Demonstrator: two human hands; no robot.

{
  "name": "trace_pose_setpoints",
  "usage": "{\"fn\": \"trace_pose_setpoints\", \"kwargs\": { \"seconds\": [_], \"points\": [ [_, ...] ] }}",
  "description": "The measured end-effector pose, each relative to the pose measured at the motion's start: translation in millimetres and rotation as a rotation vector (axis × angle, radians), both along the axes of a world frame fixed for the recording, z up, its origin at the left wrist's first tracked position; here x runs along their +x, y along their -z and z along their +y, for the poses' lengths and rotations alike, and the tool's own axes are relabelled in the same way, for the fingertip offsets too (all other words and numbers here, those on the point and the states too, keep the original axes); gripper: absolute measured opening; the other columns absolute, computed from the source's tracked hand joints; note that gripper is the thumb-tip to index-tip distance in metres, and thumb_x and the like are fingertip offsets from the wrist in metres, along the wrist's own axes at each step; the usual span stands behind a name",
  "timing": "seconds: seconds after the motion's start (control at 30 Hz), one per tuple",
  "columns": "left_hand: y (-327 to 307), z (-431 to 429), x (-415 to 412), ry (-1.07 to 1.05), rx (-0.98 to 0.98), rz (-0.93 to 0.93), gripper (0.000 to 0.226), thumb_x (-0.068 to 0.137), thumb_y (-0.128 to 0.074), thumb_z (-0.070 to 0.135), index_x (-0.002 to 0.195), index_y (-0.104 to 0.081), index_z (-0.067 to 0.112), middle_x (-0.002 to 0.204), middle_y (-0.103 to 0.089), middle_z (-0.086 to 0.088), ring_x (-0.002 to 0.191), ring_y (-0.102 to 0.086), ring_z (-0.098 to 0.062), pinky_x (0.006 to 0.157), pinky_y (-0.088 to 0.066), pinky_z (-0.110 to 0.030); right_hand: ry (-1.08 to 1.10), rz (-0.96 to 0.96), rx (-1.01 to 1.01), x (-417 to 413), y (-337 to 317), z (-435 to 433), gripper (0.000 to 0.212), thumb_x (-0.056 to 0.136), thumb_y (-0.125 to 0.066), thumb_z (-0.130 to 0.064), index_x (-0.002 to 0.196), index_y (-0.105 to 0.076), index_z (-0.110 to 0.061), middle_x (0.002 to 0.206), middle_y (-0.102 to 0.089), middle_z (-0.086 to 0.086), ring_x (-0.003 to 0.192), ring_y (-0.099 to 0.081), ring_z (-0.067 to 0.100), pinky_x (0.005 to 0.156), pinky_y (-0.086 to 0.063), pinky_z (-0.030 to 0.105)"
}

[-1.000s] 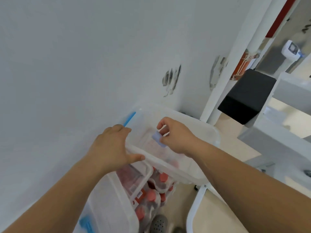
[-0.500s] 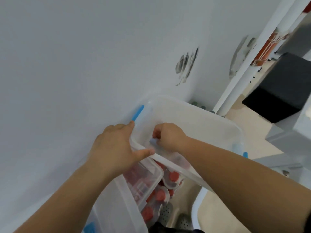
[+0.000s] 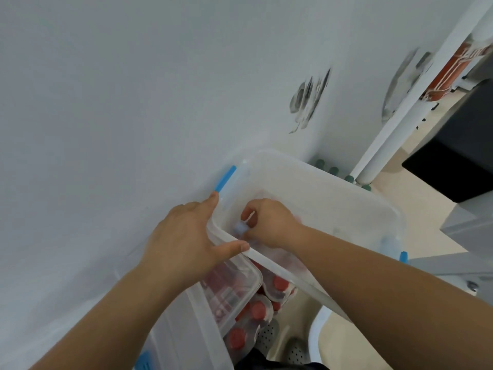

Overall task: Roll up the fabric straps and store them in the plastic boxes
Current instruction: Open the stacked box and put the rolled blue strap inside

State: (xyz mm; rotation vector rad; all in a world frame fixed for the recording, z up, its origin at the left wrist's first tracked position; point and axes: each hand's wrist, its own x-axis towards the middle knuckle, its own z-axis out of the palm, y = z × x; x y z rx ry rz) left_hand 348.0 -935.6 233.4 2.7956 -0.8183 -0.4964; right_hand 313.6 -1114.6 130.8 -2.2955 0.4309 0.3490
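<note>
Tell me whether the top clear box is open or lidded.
Open: the right hand reaches inside the clear box; the left hand grips its rim.

We hold our left hand (image 3: 186,241) in a wide clasp, thumb stretched rightward, index finger pointing forward. Our right hand (image 3: 269,222) curls knuckles-up, fingertips pinched together. Our bare forearms (image 3: 373,284) reach forward.

The wall (image 3: 106,116) is crowding the left side of the box (image 3: 333,182); the left hand (image 3: 184,241) is blocking its near corner, and the right hand (image 3: 269,222) with its strap (image 3: 239,227) is filling the near-left inside. The far and right inside is lying open from above
</note>
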Motion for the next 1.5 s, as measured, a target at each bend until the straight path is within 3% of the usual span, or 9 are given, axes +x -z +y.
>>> {"fn": "trace_pose_setpoints", "kwargs": {
  "seconds": [0.23,0.47,0.67,0.83,0.97,1.13,1.23,1.37,1.5],
  "points": [
    [1,0,-2,-0.002,0.007,0.003,0.113,0.069,-0.057,0.084,0.159,-0.012,0.032,0.142,-0.051,0.008,0.127,-0.045,-0.015,0.105,-0.045,-0.033,-0.011,0.002,0.072,3,5,2,0.038,0.081,-0.079,-0.024,0.116,-0.069,-0.015,0.107,-0.073,0.001,0.098,-0.068,0.019,0.091,-0.055,0.034],
    [1,-1,0,0.0,0.003,0.001,0.114,0.067,-0.058,0.084,0.159,-0.013,0.034,0.14,-0.052,0.009,0.125,-0.047,-0.015,0.104,-0.045,-0.033,-0.052,-0.09,0.166,2,7,8,0.017,0.081,-0.08,-0.023,0.097,-0.077,-0.018,0.093,-0.072,-0.005,0.08,-0.068,0.014,0.078,-0.057,0.026],
    [4,1,-1,-0.01,-0.002,0.011,0.115,0.065,-0.056,0.086,0.159,-0.011,0.035,0.141,-0.051,0.01,0.125,-0.048,-0.014,0.104,-0.047,-0.033,-0.06,-0.078,0.137,2,6,10,0.022,0.074,-0.081,-0.018,0.093,-0.074,-0.024,0.078,-0.057,-0.008,0.066,-0.053,0.008,0.065,-0.046,0.024],
    [5,0,0,-0.005,-0.013,0.003,0.115,0.065,-0.057,0.085,0.159,-0.014,0.034,0.145,-0.047,0.011,0.128,-0.046,-0.014,0.107,-0.047,-0.035,0.002,-0.033,0.233,-1,3,8,0.029,0.071,-0.077,-0.002,0.095,-0.073,-0.019,0.073,-0.06,-0.007,0.063,-0.054,0.009,0.062,-0.049,0.023],
    [5,1,1,-0.002,-0.032,0.012,0.116,0.064,-0.055,0.086,0.159,-0.013,0.034,0.145,-0.044,0.013,0.128,-0.045,-0.013,0.106,-0.047,-0.033,0.029,-0.03,0.275,-2,2,10,0.024,0.073,-0.078,-0.004,0.092,-0.072,-0.018,0.074,-0.063,-0.004,0.064,-0.055,0.01,0.059,-0.047,0.017],
    [4,2,2,0.004,-0.034,0.004,0.115,0.066,-0.058,0.084,0.159,-0.013,0.033,0.144,-0.045,0.012,0.126,-0.046,-0.013,0.105,-0.047,-0.033,0.047,0.04,0.332,0,-2,8,0.028,0.075,-0.078,-0.005,0.101,-0.073,-0.015,0.083,-0.07,0.003,0.072,-0.062,0.014,0.074,-0.057,0.034],
    [4,1,2,0.01,-0.012,-0.01,0.115,0.067,-0.056,0.085,0.159,-0.011,0.033,0.145,-0.044,0.011,0.128,-0.045,-0.013,0.106,-0.046,-0.034,0.108,0.096,0.398,0,-4,6,0.03,0.079,-0.072,0.001,0.106,-0.072,-0.013,0.087,-0.072,0.007,0.073,-0.065,0.018,0.072,-0.057,0.03],
    [2,0,0,0.029,0.002,-0.023,0.113,0.07,-0.054,0.084,0.159,-0.01,0.031,0.145,-0.045,0.009,0.129,-0.046,-0.014,0.107,-0.046,-0.035,0.186,0.125,0.431,3,-6,6,0.03,0.085,-0.063,0.004,0.103,-0.071,-0.017,0.097,-0.075,0.016,0.083,-0.072,0.028,0.083,-0.063,0.041],
    [2,0,1,0.039,0.011,-0.034,0.109,0.072,-0.053,0.084,0.158,-0.014,0.031,0.144,-0.045,0.008,0.127,-0.047,-0.015,0.105,-0.048,-0.036,0.193,0.162,0.427,-1,-10,4,0.031,0.095,-0.049,0.001,0.112,-0.069,-0.016,0.102,-0.074,0.01,0.089,-0.072,0.023,0.08,-0.061,0.036]
  ]
}}
